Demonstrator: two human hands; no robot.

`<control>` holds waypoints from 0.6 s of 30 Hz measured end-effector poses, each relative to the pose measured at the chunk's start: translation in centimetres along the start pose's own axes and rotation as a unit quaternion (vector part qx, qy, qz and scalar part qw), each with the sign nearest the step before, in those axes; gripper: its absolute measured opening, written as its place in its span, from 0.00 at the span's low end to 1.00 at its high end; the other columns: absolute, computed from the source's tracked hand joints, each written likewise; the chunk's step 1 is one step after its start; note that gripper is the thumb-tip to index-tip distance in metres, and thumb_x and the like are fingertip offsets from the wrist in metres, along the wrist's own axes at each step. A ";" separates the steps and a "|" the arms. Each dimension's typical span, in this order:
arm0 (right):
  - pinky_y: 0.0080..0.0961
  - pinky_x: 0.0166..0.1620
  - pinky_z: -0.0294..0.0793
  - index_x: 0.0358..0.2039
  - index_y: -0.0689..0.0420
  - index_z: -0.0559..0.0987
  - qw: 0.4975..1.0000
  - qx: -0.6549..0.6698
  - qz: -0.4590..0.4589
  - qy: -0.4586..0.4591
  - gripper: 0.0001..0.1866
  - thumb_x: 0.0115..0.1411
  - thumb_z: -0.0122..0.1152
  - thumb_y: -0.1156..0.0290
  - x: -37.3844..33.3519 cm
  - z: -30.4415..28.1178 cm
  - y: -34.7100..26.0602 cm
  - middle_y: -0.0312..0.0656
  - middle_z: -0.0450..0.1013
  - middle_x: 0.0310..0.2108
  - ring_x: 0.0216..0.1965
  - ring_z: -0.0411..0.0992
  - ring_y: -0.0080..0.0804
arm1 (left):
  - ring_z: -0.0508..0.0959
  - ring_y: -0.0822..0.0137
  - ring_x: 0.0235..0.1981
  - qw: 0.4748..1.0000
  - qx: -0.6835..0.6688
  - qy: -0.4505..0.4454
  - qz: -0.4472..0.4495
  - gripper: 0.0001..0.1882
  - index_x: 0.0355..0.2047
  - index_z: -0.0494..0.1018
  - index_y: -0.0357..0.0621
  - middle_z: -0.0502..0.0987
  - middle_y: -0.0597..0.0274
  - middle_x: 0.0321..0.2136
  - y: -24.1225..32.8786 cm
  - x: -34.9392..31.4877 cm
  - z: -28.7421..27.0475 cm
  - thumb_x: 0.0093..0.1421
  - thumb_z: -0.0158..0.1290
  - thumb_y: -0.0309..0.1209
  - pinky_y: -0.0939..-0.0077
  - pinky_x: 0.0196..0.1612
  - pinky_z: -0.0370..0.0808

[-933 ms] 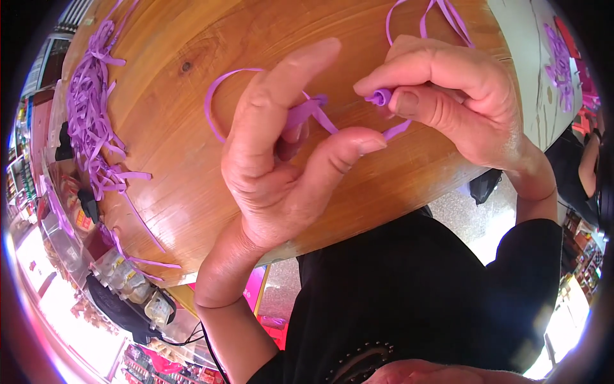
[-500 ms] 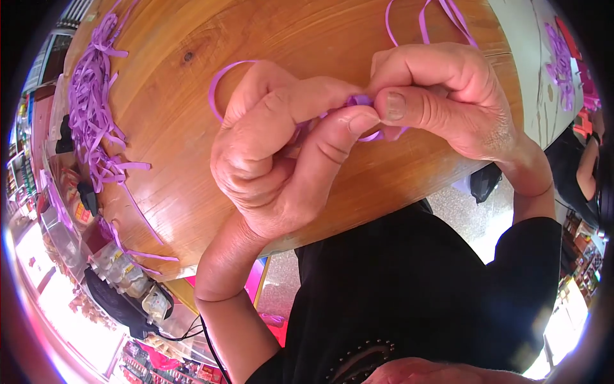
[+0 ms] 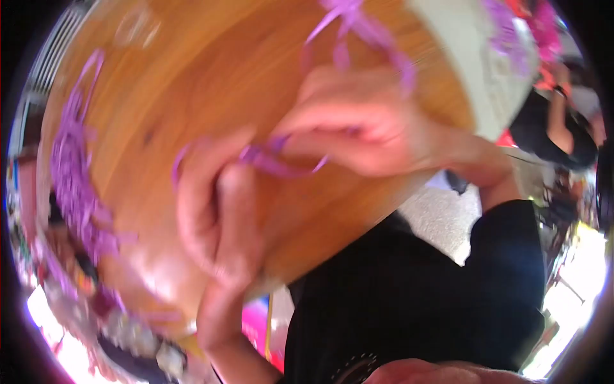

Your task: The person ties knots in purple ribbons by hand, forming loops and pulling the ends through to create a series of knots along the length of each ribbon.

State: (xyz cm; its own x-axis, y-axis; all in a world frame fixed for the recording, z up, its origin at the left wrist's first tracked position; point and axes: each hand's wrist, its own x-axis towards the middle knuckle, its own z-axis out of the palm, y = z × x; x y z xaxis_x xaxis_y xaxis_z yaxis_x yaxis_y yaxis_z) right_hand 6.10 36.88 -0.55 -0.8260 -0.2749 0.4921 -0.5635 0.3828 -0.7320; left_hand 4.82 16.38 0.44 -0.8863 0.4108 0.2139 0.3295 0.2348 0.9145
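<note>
At mid-frame, over the wooden table [image 3: 192,83], the left hand [image 3: 214,217] and right hand [image 3: 358,131] both pinch a purple strip [image 3: 272,163], fingers closed, though blur hides details. Working it well probably means steady tension and small, controlled finger movements.

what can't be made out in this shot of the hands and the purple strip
Head view, motion-blurred throughout:
- How the thin purple plastic strip is looped or knotted: smeared.
- Right hand fingertips and their grip: blurred, fingers curled over the strip.
- Left hand: whether it pinches the strip, unclear.
- Pile of purple strips on the round wooden table: single pieces indistinct.
- Person at the right edge: cut off, blurred.
</note>
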 end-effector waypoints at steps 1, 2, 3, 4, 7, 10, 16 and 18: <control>0.26 0.27 0.68 0.31 0.60 0.79 0.999 0.030 -0.018 0.017 0.07 0.49 0.65 0.77 0.0 0.5 0.7 0.41 0.72 0.23 0.25 0.71 0.33 | 0.69 0.70 0.35 0.993 -0.105 0.051 -0.003 0.12 0.45 0.69 0.37 0.70 0.61 0.34 -1.6 -0.8 0.1 0.61 0.43 0.21 0.77 0.41 0.67; 0.26 0.27 0.68 0.31 0.59 0.79 0.999 0.033 -0.019 0.025 0.07 0.49 0.65 0.76 -0.1 0.4 0.9 0.40 0.72 0.23 0.25 0.71 0.34 | 0.69 0.68 0.38 0.984 -0.177 0.032 -0.009 0.12 0.46 0.68 0.36 0.71 0.60 0.35 -1.6 -0.8 0.1 0.62 0.44 0.22 0.75 0.44 0.67; 0.26 0.28 0.68 0.32 0.58 0.79 0.998 0.066 0.002 0.006 0.07 0.50 0.65 0.75 0.1 0.7 0.7 0.39 0.73 0.23 0.25 0.71 0.34 | 0.70 0.71 0.36 0.985 -0.169 0.034 0.023 0.14 0.48 0.66 0.35 0.71 0.60 0.35 -1.7 -0.9 0.5 0.61 0.44 0.20 0.77 0.43 0.67; 0.26 0.28 0.68 0.32 0.58 0.79 0.999 0.043 0.002 0.013 0.07 0.50 0.65 0.75 0.1 0.8 0.4 0.39 0.73 0.23 0.25 0.71 0.34 | 0.70 0.71 0.36 0.982 -0.183 0.023 0.040 0.14 0.48 0.66 0.35 0.71 0.60 0.35 -1.4 -1.0 0.6 0.61 0.44 0.20 0.77 0.43 0.67; 0.27 0.27 0.69 0.31 0.58 0.79 0.996 0.087 -0.004 0.030 0.07 0.50 0.64 0.75 0.3 1.1 -0.1 0.39 0.73 0.22 0.25 0.71 0.33 | 0.67 0.78 0.27 0.978 -0.192 0.024 -0.073 0.19 0.51 0.63 0.36 0.73 0.63 0.31 -0.7 -1.2 0.6 0.58 0.45 0.16 0.86 0.35 0.65; 0.26 0.27 0.69 0.30 0.58 0.79 0.995 0.093 -0.009 0.028 0.06 0.51 0.64 0.75 0.6 1.0 -0.4 0.38 0.74 0.23 0.25 0.71 0.33 | 0.65 0.82 0.23 0.957 -0.274 0.022 -0.096 0.20 0.52 0.63 0.37 0.74 0.64 0.30 0.4 -1.1 0.3 0.58 0.44 0.16 0.91 0.26 0.60; 0.21 0.27 0.69 0.35 0.61 0.78 0.991 0.135 -0.014 -0.014 0.09 0.51 0.62 0.81 1.0 0.5 -0.8 0.39 0.74 0.26 0.26 0.73 0.29 | 0.61 0.85 0.20 0.931 -0.333 -0.003 -0.152 0.20 0.53 0.63 0.37 0.75 0.65 0.31 0.5 -0.7 0.1 0.59 0.46 0.20 0.92 0.21 0.54; 0.21 0.27 0.70 0.33 0.61 0.79 0.996 0.092 0.014 -0.006 0.09 0.49 0.63 0.83 1.0 0.2 -1.3 0.42 0.74 0.28 0.28 0.73 0.28 | 0.63 0.85 0.22 0.914 -0.367 0.001 -0.171 0.19 0.51 0.64 0.40 0.76 0.67 0.31 0.6 -0.6 0.1 0.59 0.48 0.20 0.92 0.23 0.55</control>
State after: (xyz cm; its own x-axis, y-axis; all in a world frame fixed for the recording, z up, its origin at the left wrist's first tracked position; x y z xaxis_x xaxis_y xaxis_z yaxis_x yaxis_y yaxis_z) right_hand 6.03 35.93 0.84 -0.8402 -0.2769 0.4662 -0.5280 0.2220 -0.8197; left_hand 5.57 16.39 0.85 -0.8971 0.4227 -0.1286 -0.2745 -0.3051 0.9119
